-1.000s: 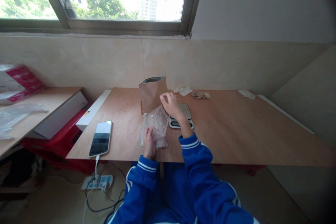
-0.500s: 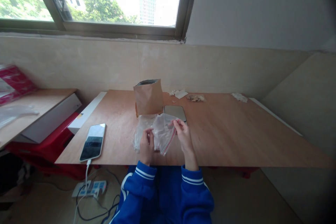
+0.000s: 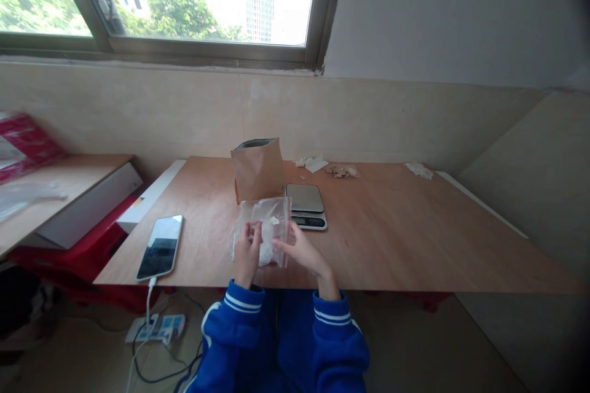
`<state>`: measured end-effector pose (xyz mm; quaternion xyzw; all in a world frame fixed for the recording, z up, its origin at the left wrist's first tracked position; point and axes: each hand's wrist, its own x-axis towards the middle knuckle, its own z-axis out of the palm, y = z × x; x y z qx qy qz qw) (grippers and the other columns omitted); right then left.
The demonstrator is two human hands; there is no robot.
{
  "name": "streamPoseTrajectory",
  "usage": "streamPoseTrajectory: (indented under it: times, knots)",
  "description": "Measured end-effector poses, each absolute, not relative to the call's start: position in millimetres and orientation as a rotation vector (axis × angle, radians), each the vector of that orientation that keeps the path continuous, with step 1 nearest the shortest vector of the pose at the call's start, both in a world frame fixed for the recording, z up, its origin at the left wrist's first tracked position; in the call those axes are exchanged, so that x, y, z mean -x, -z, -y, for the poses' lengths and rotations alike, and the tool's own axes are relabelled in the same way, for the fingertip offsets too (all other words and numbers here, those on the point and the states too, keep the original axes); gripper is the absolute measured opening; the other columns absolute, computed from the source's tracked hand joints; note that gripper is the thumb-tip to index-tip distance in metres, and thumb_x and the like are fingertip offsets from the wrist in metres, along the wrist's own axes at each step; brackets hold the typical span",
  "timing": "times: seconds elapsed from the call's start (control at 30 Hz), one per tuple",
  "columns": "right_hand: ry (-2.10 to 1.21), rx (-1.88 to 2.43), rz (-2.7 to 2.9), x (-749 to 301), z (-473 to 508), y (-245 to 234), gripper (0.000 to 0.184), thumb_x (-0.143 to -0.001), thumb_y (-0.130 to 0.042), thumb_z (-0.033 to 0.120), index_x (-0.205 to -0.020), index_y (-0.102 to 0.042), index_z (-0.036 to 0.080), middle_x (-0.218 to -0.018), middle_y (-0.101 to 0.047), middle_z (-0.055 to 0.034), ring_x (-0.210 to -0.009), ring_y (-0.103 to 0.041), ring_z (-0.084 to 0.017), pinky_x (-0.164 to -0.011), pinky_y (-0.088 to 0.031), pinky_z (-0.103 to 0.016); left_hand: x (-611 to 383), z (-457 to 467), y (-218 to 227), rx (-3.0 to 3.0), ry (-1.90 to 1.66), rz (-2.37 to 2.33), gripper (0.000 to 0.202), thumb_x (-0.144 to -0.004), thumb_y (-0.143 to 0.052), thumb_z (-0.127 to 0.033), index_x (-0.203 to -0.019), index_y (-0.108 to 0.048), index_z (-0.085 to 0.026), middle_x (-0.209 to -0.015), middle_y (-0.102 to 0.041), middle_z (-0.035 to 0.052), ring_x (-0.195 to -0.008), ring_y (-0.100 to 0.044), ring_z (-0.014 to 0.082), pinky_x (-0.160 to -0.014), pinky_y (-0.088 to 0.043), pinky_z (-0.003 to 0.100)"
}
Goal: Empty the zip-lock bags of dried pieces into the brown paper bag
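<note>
A clear zip bag [image 3: 271, 216] with a red seal line along its right side lies over more clear plastic bags [image 3: 236, 244] near the front of the table. It has a small white mark on it. My left hand [image 3: 247, 253] is at the bag's left part, its fingers curled onto the plastic. At the sealed edge is my right hand [image 3: 308, 252], thumb spread over the bag and fingers apart from it. Just behind, a kitchen scale [image 3: 306, 199] shows its plate and display. An open brown paper pouch [image 3: 258, 171] stands upright to the scale's left.
On the left of the table [image 3: 391, 245] a phone [image 3: 160, 247] lies plugged into a white cable. A power strip [image 3: 157, 326] is on the floor below. Paper scraps [image 3: 313, 163], a small bag of brown pieces [image 3: 342, 171] and a white crumpled piece [image 3: 419, 170] lie along the back.
The zip bag has moved left and now lies over the other bags, uncovering the scale's display. My right hand has moved left and spread its fingers from their pinch; my left hand has shifted slightly left.
</note>
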<state>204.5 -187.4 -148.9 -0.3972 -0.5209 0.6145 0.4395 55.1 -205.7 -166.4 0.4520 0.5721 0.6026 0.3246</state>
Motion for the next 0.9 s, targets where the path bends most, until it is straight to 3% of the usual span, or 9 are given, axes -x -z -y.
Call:
streamPoseTrajectory:
  times: [0.07, 0.2, 0.27, 0.33, 0.43, 0.53, 0.63, 0.8, 0.9]
  knots:
    - [-1.619, 0.944, 1.336, -206.2, 188.6, 156.8, 0.049, -0.063, -0.083, 0.034, -0.105, -0.061, 0.021, -0.105, -0.07, -0.0064, -0.09, -0.07, -0.022, -0.067, -0.06, -0.032, -50.4, 204.7, 168.9, -1.19, -1.609, -1.545, 0.027, -0.084, -0.059, -0.046, -0.09, -0.064, -0.02, -0.066, -0.06, -0.0007, -0.061, -0.059, 0.0157, -0.061, -0.045, 0.026]
    - [-1.654, 0.952, 1.349, -211.1, 184.7, 172.1, 0.041, -0.068, -0.077, 0.037, -0.102, -0.06, 0.021, -0.09, -0.067, -0.002, -0.059, -0.066, -0.016, -0.046, -0.056, -0.029, -38.6, 202.6, 175.6, -1.226, -1.638, -1.632, 0.029, -0.085, -0.056, -0.047, -0.091, -0.066, -0.021, -0.066, -0.061, 0.0005, -0.068, -0.061, 0.0185, -0.066, -0.046, 0.028]
    - [-1.55, 1.03, 1.383, -216.6, 180.0, 178.5, 0.034, -0.074, -0.07, 0.036, -0.103, -0.06, 0.021, -0.083, -0.066, 0.0, -0.052, -0.062, -0.014, -0.046, -0.055, -0.029, -30.5, 200.2, 181.8, -1.224, -1.623, -1.699, 0.03, -0.087, -0.053, -0.047, -0.093, -0.065, -0.021, -0.068, -0.062, 0.0017, -0.071, -0.062, 0.0202, -0.067, -0.047, 0.029]
    - [-1.273, 1.19, 1.409, -225.5, 174.1, 184.7, 0.026, -0.079, -0.061, 0.032, -0.102, -0.062, 0.021, -0.083, -0.067, -0.0016, -0.057, -0.063, -0.015, -0.056, -0.056, -0.032, -20.9, 197.3, 188.4, -1.216, -1.545, -1.799, 0.03, -0.087, -0.051, -0.047, -0.098, -0.063, -0.021, -0.076, -0.066, 0.004, -0.071, -0.063, 0.0211, -0.067, -0.047, 0.031]
    - [-0.821, 1.402, 1.356, -241.1, 165.5, 195.0, 0.025, -0.085, -0.048, 0.027, -0.103, -0.062, 0.02, -0.099, -0.07, -0.0094, -0.083, -0.067, -0.022, -0.081, -0.055, -0.039, -10.2, 194.8, 191.4, -1.309, -1.387, -2.02, 0.039, -0.085, -0.054, -0.045, -0.113, -0.058, -0.018, -0.1, -0.067, 0.0111, -0.073, -0.063, 0.0223, -0.07, -0.05, 0.036]
    - [-0.641, 1.49, 1.298, -250.6, 160.8, 205.7, 0.032, -0.088, -0.038, 0.026, -0.109, -0.061, 0.02, -0.117, -0.067, -0.0144, -0.109, -0.064, -0.025, -0.095, -0.049, -0.041, -15.5, 196.2, 181.1, -1.548, -1.4, -2.23, 0.052, -0.085, -0.056, -0.041, -0.128, -0.05, -0.012, -0.122, -0.059, 0.0196, -0.099, -0.062, 0.0302, -0.087, -0.049, 0.047]
    - [-0.57, 1.548, 1.298, -250.6, 159.9, 213.1, 0.037, -0.089, -0.034, 0.027, -0.113, -0.061, 0.022, -0.119, -0.067, -0.0125, -0.112, -0.063, -0.025, -0.093, -0.05, -0.039, -37.7, 198.4, 168.5, -1.785, -1.395, -2.197, 0.053, -0.089, -0.053, -0.038, -0.138, -0.045, -0.019, -0.137, -0.051, 0.018, -0.123, -0.051, 0.0334, -0.103, -0.038, 0.053]
    - [-0.487, 1.728, 1.35, -245.8, 160.3, 214.1, 0.041, -0.089, -0.034, 0.024, -0.116, -0.065, 0.022, -0.101, -0.072, -0.0124, -0.096, -0.069, -0.028, -0.08, -0.052, -0.036, -69.9, 191.8, 183.9, -2.006, -1.111, -1.995, 0.045, -0.09, -0.052, -0.03, -0.134, -0.054, -0.031, -0.149, -0.046, 0.0087, -0.141, -0.036, 0.0311, -0.116, -0.019, 0.053]
    - [-0.461, 1.801, 1.397, -246.1, 160.6, 211.1, 0.042, -0.091, -0.033, 0.021, -0.118, -0.065, 0.02, -0.101, -0.073, -0.014, -0.093, -0.07, -0.028, -0.076, -0.05, -0.035, -69.2, 185.8, 204.2, -2.022, -0.864, -1.938, 0.048, -0.089, -0.053, -0.029, -0.137, -0.053, -0.031, -0.148, -0.048, 0.0095, -0.138, -0.041, 0.0316, -0.114, -0.024, 0.053]
